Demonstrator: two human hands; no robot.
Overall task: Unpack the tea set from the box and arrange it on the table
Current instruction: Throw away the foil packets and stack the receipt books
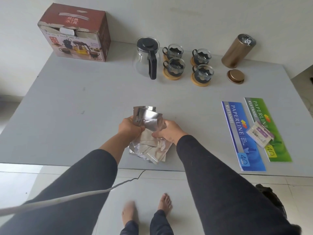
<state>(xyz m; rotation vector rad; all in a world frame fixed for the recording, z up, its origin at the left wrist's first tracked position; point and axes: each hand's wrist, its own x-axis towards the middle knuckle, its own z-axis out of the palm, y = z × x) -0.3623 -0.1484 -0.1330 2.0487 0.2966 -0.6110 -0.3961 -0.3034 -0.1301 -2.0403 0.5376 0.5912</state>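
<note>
Both hands — left hand [129, 127], right hand [166, 131] — clutch foil packets [149, 122] at 6 o'clock; teapot [147, 56], cups [188, 63] already set out. Next: stash packets in tin [237, 51], approx. 1 o'clock.

Head-worn wide view, steeply downward over the grey table [67, 102], close above.

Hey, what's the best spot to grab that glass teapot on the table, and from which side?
Take the glass teapot by its black handle, coming from the near edge of the table. The handle points toward the person, away from the four cups at its right, so a hand can probably wrap it cleanly.
</note>
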